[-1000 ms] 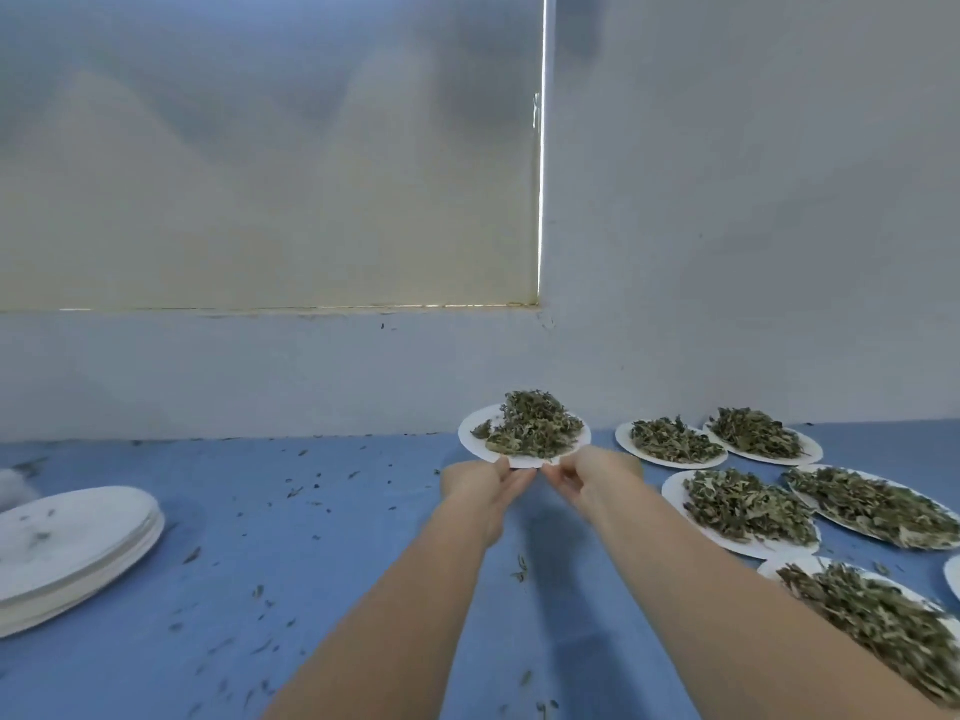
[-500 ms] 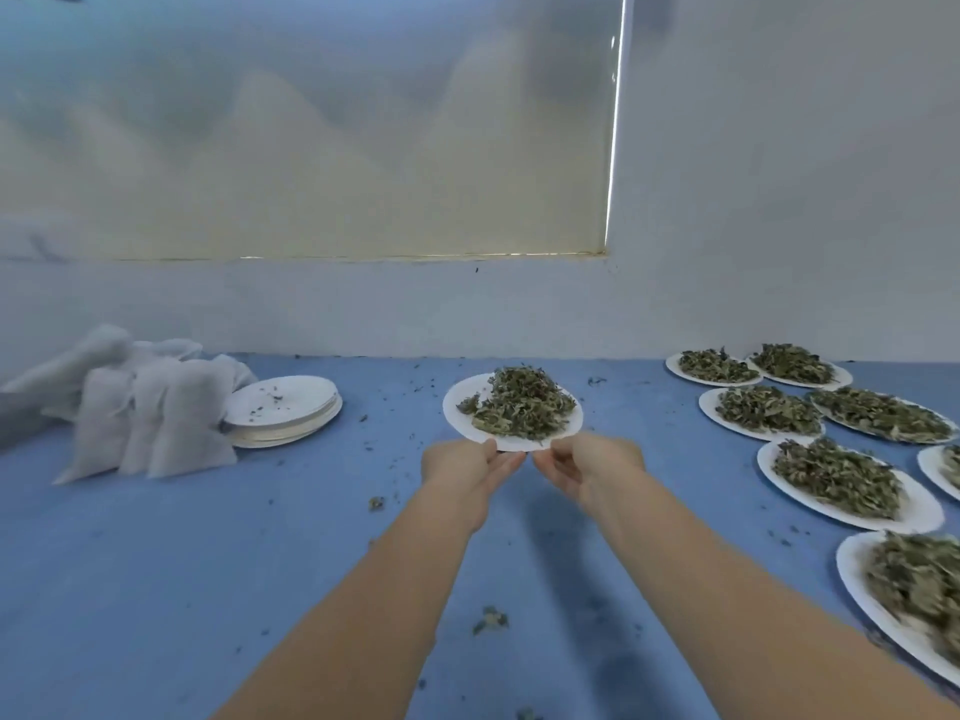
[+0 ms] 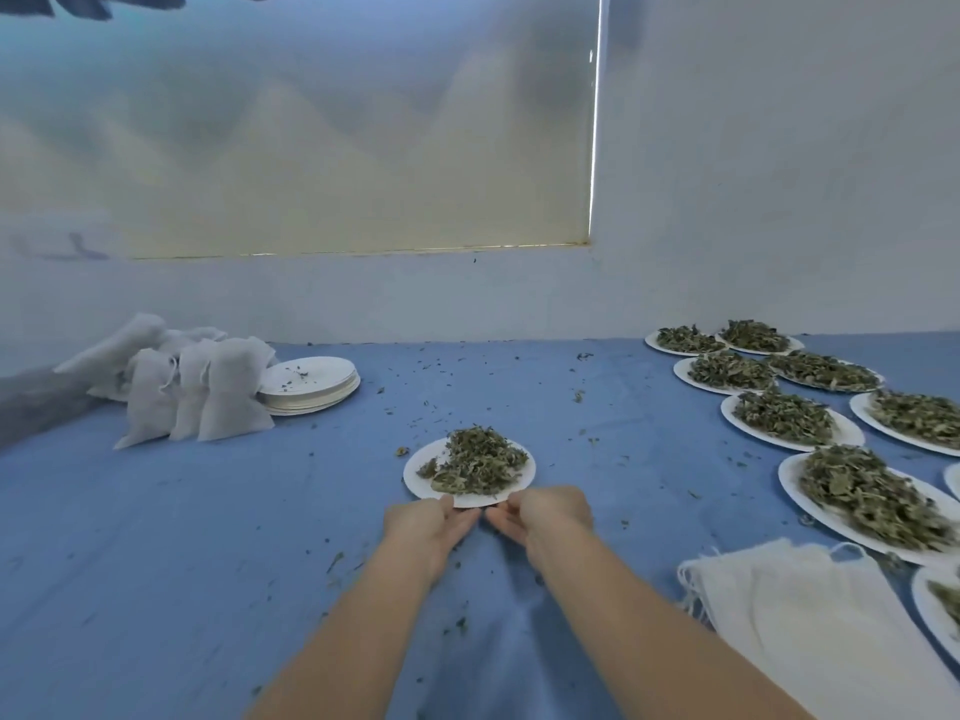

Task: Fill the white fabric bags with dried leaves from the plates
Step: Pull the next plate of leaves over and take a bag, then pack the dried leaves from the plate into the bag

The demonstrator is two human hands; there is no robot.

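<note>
Two hands meet at the near rim of one white plate (image 3: 415, 478), which lies on the blue cloth (image 3: 182, 537) in the middle of the view. On this plate sits a heap of dried leaves (image 3: 475, 462). The left hand (image 3: 428, 530) has its fingers curled at the rim, at the left side of the near edge, and the right hand (image 3: 545, 517) has its fingers curled at the rim just beside it. The fingertips of the two hands are almost touching each other, and both seem to pinch the plate edge.

At the right side, several more plates of leaves (image 3: 784, 415) stand in rows, close together, from the wall toward the near edge. Near the right forearm, a flat pile of empty white fabric bags (image 3: 810, 615) lies on the cloth, and it touches the nearest big plate.

At the far left, filled white bags (image 3: 208, 394) stand upright together near the wall. Just beside them, to their right, is a stack of empty plates (image 3: 311, 384) with a few crumbs on top. Small leaf crumbs (image 3: 579, 394) are scattered over the cloth. Behind is a pale wall (image 3: 779, 174) with a covered window (image 3: 337, 148).
</note>
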